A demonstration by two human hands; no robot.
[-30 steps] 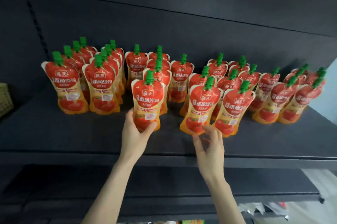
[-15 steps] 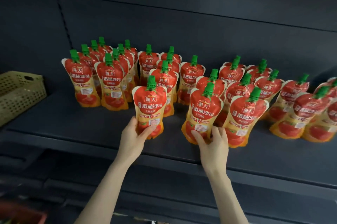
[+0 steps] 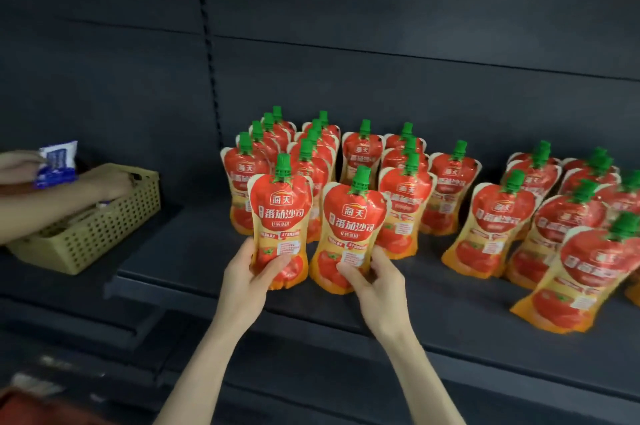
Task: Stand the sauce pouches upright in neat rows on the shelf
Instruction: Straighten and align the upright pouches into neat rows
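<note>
Red-and-orange plastic sauce pouch with a green screw cap [image 3: 280, 213] was gripped low on its body by our left hand [image 3: 247, 281], thumb across the front. Our right hand [image 3: 377, 286] gripped a second pouch [image 3: 349, 227] of the same kind just beside it; this one leaned to the right. Both sat at the front of the dark metal shelf [image 3: 194, 262]. We could not tell whether their bases touched it.

Risk, in our judgement: the soft bases gave little footing, so a pouch released while tilted could topple backward and knock down the rows behind. Set too near the front lip, it could slide off.

Count:
- Two pouches were held.
- Roughly thirteen stood in the left cluster [image 3: 362, 154] behind them.
- At least eight stood in the right group [image 3: 491, 227], which leaned and ran past the frame edge.
- Overlap made both figures approximate.
- At left were one perforated beige plastic basket [image 3: 104, 230] and a second person's hands [image 3: 114, 184], one holding one blue-and-white packet [image 3: 57, 165].
</note>
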